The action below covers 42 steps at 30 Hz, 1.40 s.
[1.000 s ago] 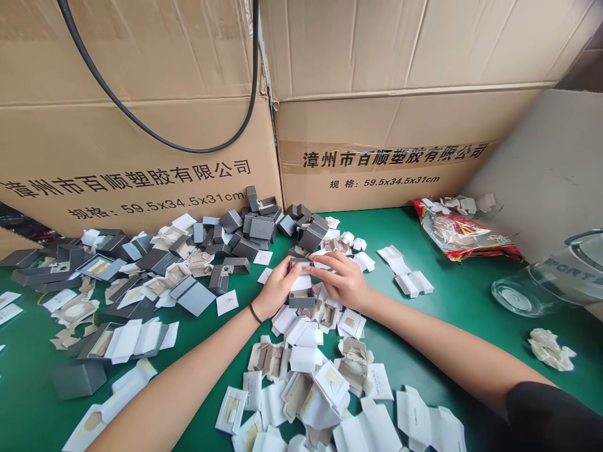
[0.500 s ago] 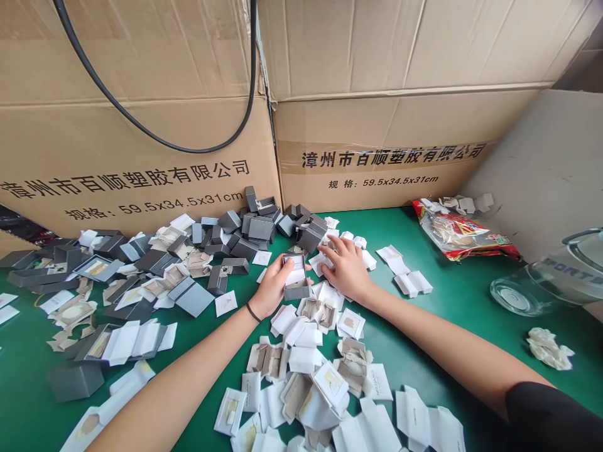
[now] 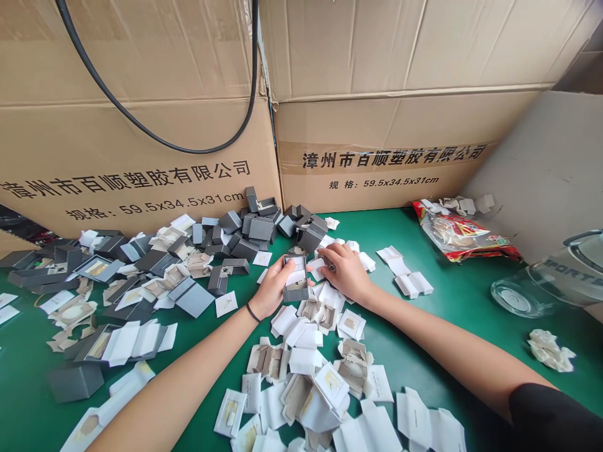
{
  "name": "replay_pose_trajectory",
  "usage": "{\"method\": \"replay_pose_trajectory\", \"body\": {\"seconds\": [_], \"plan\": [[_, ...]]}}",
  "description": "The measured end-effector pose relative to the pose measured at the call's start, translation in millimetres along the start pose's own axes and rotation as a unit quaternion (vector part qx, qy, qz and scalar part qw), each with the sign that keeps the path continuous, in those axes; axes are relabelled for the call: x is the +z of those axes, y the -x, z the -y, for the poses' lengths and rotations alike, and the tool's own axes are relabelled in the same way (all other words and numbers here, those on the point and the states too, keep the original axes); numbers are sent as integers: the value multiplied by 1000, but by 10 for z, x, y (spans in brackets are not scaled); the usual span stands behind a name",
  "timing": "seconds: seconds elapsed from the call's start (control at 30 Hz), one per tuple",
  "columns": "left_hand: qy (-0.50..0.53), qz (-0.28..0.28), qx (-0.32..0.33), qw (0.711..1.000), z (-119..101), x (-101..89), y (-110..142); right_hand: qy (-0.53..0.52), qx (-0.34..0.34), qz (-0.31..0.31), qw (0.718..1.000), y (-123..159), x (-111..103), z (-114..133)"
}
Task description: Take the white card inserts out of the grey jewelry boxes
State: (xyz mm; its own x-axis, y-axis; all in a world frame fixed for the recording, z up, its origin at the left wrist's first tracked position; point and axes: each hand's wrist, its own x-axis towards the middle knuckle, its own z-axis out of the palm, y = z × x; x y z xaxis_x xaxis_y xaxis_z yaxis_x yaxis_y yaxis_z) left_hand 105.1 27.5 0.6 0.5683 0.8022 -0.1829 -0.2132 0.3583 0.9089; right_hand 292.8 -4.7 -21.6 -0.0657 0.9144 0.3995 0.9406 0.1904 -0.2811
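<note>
My left hand (image 3: 274, 287) is closed round a small grey box (image 3: 296, 292), its thumb lying over the white card (image 3: 295, 270) inside. Just to the right, my right hand (image 3: 345, 270) rests among folded white card inserts (image 3: 328, 294), its fingers curled inward. Whatever lies under those fingertips is hidden. Behind the two hands is a heap of dark grey boxes (image 3: 259, 228). Nearer to me spreads a pile of loose white and brown card inserts (image 3: 301, 361).
More grey boxes and torn card (image 3: 155, 260) cover the left of the green table (image 3: 471, 351). Large cardboard cartons (image 3: 381, 125) wall off the back, with a black cable (image 3: 188, 149) hanging before them. A red snack bag (image 3: 464, 235), clear jar (image 3: 522, 295) and crumpled tissue (image 3: 551, 349) lie right.
My right hand's fingers were spread over the white inserts and are now drawn in and curled. The left hand keeps its hold on the grey box in nearly the same place.
</note>
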Motion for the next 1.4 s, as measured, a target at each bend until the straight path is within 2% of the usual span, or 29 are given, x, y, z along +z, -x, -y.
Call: {"method": "replay_pose_trajectory", "body": {"seconds": [0.1, 0.2, 0.33, 0.4, 0.53, 0.63, 0.83, 0.93, 1.0, 1.1, 1.17, 1.23, 1.33, 1.4], "plan": [[17, 8, 1, 1000, 17, -23, -6, -55, -30, -42, 997, 6, 14, 13], [37, 15, -2, 999, 33, -46, -8, -120, -88, -77, 986, 14, 15, 44], [36, 35, -4, 999, 34, -63, -7, -162, -136, -90, 973, 21, 10, 75], [24, 39, -2, 999, 26, -62, -5, -189, -115, -96, 970, 21, 21, 66], [19, 19, -9, 1000, 3, -39, 2, -245, -17, -108, 963, 10, 65, 5], [31, 4, -16, 999, -8, -24, 5, -237, 43, -87, 967, -2, 76, -30], [52, 7, -16, 998, 16, -39, -14, -136, 66, -48, 987, -9, 61, -38], [41, 17, -16, 999, 22, -53, -18, -140, 65, -35, 987, 1, 75, -44], [33, 20, -20, 999, 20, -59, -17, -163, 65, -53, 983, 7, 65, -36], [34, 17, -21, 999, 18, -71, -17, -175, 64, -124, 975, 11, 5, 5], [38, 21, -24, 999, 26, -86, -22, -176, 52, -165, 969, 15, -43, 39], [42, 29, -24, 998, 37, -106, -27, -179, 13, -179, 967, 25, -67, 63], [48, 39, -15, 998, 51, -132, -30, -145, -82, -135, 977, 49, -46, 69], [48, 44, -8, 998, 53, -142, -28, -94, -121, -97, 983, 63, -14, 58]]}}
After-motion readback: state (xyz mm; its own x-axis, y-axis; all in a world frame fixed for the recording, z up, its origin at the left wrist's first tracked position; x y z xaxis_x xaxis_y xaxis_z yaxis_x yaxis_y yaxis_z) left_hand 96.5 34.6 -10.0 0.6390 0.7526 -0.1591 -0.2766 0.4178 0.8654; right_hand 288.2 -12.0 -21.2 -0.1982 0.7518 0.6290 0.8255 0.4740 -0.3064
